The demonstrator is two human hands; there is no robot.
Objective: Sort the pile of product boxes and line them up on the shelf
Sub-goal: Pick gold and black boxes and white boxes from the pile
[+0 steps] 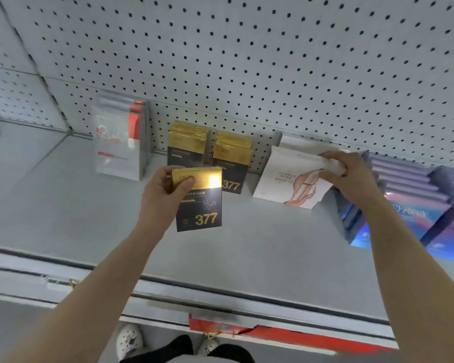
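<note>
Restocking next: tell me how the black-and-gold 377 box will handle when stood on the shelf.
Probably light: the left hand holds the black-and-gold 377 box by its top. Its straight edges suggest stiff card. Tall and thin, it may tip unless leaned on the matching boxes behind.

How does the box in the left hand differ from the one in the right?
The black box in the left hand is dark with a gold top and 377; the white box in the right hand is pale with a reddish leg drawing. The black box is held upright; the white box tilts. Both are held near the top.
</note>
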